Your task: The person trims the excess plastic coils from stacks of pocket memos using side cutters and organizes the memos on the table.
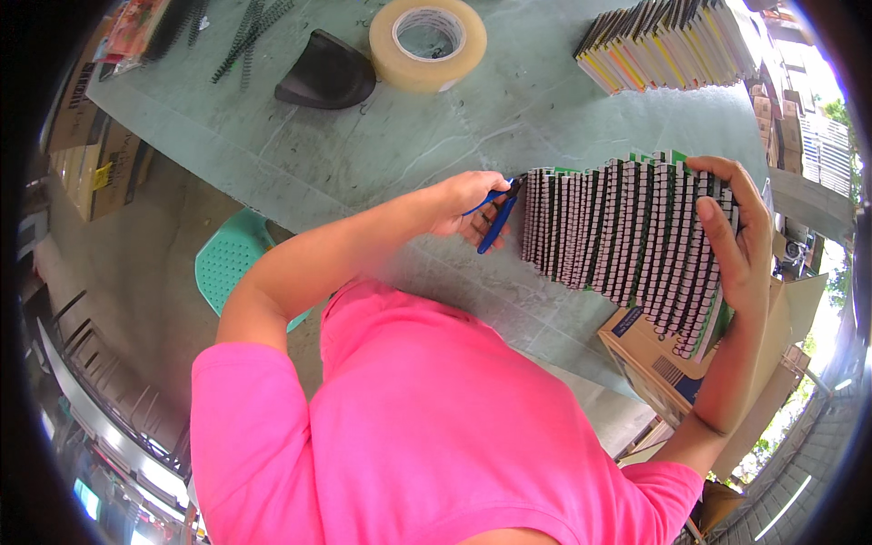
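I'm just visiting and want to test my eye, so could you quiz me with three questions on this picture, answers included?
1. Which hand holds the blue-handled tool?
2. True or false: the roll of tape stands upright on its edge.
3. The right hand touches: A) the green stool; B) the row of spiral-bound books; C) the roll of tape.

Key: 1. The left hand. 2. False; it lies flat on the table. 3. B.

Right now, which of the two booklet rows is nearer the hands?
The ridged, black-and-white booklet row, touched by the right hand; the yellow-striped row is farther off.
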Demonstrator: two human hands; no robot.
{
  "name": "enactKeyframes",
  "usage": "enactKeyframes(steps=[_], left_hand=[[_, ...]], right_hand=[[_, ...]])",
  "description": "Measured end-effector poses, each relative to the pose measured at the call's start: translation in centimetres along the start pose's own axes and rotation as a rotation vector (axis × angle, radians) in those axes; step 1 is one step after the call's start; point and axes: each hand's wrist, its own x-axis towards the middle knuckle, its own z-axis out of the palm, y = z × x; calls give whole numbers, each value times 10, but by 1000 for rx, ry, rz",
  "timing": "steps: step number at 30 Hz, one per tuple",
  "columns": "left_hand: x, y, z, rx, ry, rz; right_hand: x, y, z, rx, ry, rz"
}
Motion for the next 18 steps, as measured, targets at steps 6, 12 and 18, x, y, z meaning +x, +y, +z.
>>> enactKeyframes(steps=[6,12,18], left_hand=[[3,2,0,131,55,19],[-16,17,34,1581,299,536],[-7,6,41,1318,551,383]], right_hand=[[1,-6,2,-131,14,-69],[1,-6,2,-191,9,-73],[0,-8,2,-175,9,-59]])
